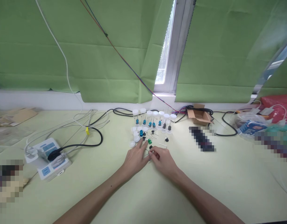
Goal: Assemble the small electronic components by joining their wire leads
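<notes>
Small parts on a table. A green piece lies just right of the fingertips of the left hand, the nearer hand, which rests with its fingers spread and clasps nothing visible. A black piece lies just ahead of the right hand, whose fingertips are bunched; whether they grip anything cannot be told. Neither piece's long axis is legible. A thin metal rod lies crosswise beyond the right hand.
</notes>
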A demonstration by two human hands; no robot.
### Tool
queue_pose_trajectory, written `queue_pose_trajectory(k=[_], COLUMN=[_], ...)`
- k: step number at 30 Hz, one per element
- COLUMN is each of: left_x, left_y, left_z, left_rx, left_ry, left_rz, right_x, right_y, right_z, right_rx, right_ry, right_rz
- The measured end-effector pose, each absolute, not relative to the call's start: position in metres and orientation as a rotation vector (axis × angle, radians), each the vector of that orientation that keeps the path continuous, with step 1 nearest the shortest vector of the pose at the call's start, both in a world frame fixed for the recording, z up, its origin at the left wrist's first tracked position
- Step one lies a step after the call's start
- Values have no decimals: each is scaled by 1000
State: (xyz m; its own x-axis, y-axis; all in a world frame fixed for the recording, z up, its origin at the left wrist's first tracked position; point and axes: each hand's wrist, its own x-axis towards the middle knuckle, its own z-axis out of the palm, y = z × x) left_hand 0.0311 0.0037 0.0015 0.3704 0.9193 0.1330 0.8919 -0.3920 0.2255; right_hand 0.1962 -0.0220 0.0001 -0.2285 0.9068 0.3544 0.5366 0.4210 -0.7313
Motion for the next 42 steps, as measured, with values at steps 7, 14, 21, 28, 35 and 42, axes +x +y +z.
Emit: queue_pose_trajectory(k=[7, 14, 21, 28, 35, 42], left_x=[30, 29, 28, 27, 26, 25], left_y=[6, 5, 3, 1, -1, -1], left_z=[1, 1, -1, -1, 3, 0], left_rx=[2485, 2502, 2482, 2476, 2414, 2381], left_ry=[1629, 1603, 1587, 1559, 1519, 1482], left_rz=[401, 441, 504, 543, 600, 667], right_x=[196, 196, 196, 198, 198, 198], right_y=[-23, -22, -22, -21, -21, -20], right_z=[1, 0, -1, 0, -2, -1], right_rx=[-1241, -1233, -1235, -1236, -1201, -1157], right_ry=[-1910, -1912, -1916, -1903, -1884, -1855], right_rz=[592, 598, 582, 582, 577, 633])
